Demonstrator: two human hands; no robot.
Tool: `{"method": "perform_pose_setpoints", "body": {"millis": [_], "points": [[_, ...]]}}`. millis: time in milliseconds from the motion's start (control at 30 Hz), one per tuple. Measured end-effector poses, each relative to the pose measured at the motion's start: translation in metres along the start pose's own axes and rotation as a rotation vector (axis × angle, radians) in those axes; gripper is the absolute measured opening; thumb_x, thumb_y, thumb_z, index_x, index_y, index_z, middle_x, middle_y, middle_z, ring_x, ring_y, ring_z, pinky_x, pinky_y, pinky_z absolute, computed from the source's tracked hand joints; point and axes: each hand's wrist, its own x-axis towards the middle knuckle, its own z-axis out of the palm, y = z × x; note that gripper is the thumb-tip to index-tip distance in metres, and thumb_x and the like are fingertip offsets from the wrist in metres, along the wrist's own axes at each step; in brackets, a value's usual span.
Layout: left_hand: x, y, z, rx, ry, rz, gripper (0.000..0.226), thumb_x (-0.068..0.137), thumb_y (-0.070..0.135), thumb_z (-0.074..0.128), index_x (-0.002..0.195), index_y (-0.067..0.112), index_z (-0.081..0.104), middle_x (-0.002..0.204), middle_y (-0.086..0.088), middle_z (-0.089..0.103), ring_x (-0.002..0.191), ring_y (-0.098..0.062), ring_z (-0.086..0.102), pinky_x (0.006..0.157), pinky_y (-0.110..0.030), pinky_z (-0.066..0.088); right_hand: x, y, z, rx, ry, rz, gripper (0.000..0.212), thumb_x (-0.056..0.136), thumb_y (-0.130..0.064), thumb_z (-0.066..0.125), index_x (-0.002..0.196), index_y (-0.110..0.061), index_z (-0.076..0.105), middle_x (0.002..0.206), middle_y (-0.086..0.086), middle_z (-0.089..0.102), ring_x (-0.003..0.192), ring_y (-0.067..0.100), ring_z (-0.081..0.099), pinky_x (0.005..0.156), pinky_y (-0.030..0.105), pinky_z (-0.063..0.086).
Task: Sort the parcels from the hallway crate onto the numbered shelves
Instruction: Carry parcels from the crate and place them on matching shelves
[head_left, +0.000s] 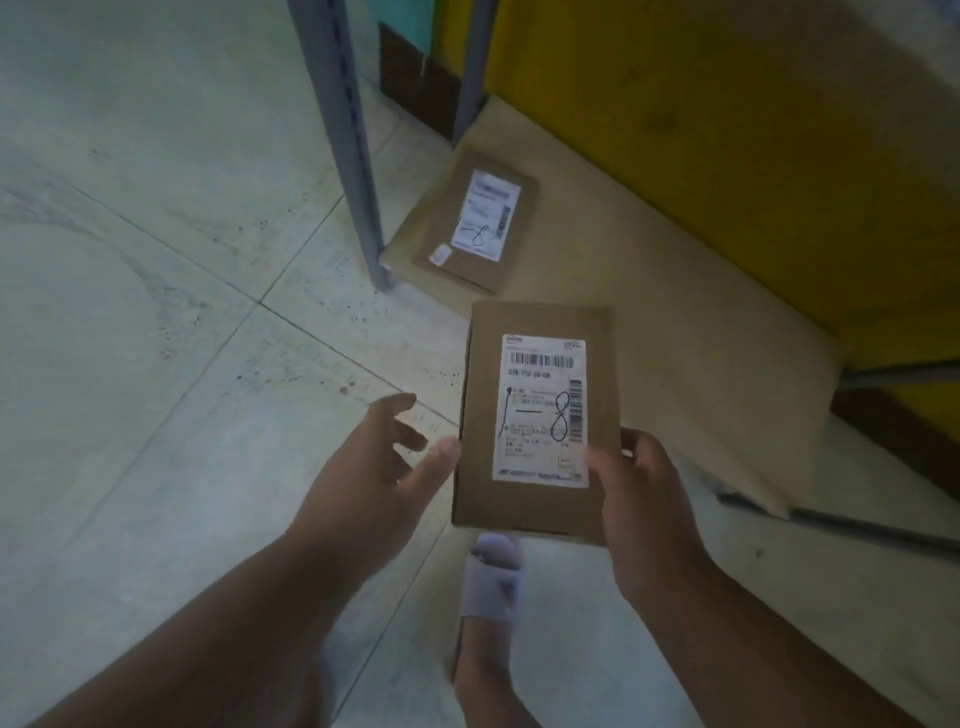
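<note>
A small brown cardboard parcel (535, 415) with a white shipping label and a handwritten 8 is held in front of me above the floor. My right hand (644, 499) grips its lower right edge, thumb on the label. Just left of the parcel, my left hand (374, 467) has its fingers spread and relaxed, the thumb tip at the box's left side. A second brown parcel (470, 223), also marked 8, lies flat on the cardboard-lined bottom shelf (649, 291) ahead.
A grey slotted shelf upright (358, 156) stands left of the shelf board, a second grey post (470, 67) behind it. A yellow panel (753, 130) fills the upper right. Pale tiled floor (156, 260) spreads left. My sandalled foot (493, 587) is below the parcel.
</note>
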Motion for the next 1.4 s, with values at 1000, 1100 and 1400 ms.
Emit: {"method": "perform_pose_setpoints", "body": {"millis": [1000, 1100, 1400], "points": [[0.171, -0.027, 0.056, 0.327, 0.036, 0.177, 0.067, 0.089, 0.059, 0.055, 0.146, 0.029, 0.036, 0.128, 0.007, 0.057, 0.112, -0.018, 0.058, 0.091, -0.043, 0.051, 0.216, -0.027, 0.075, -0.522, 0.224, -0.165, 0.060, 0.095, -0.046, 0.055, 0.139, -0.008, 0.042, 0.134, 0.018, 0.048, 0.111, 0.033, 0.058, 0.089, 0.047, 0.055], [0.143, -0.026, 0.049, 0.294, 0.065, 0.158, 0.065, 0.088, 0.057, 0.056, 0.144, 0.029, 0.039, 0.127, 0.007, 0.057, 0.111, -0.018, 0.058, 0.092, -0.047, 0.052, 0.157, -0.030, 0.079, -0.465, 0.161, -0.369, 0.054, 0.095, -0.043, 0.056, 0.139, -0.014, 0.044, 0.136, 0.012, 0.046, 0.115, 0.030, 0.055, 0.092, 0.048, 0.053], [-0.045, -0.049, -0.076, 0.198, 0.172, 0.021, 0.056, 0.089, 0.045, 0.065, 0.140, 0.033, 0.044, 0.122, 0.010, 0.057, 0.104, -0.012, 0.057, 0.088, -0.032, 0.048, -0.082, -0.085, 0.092, -0.506, -0.143, -0.659, 0.046, 0.095, -0.034, 0.060, 0.136, -0.017, 0.049, 0.135, 0.002, 0.050, 0.122, 0.015, 0.051, 0.088, 0.021, 0.038]]}}
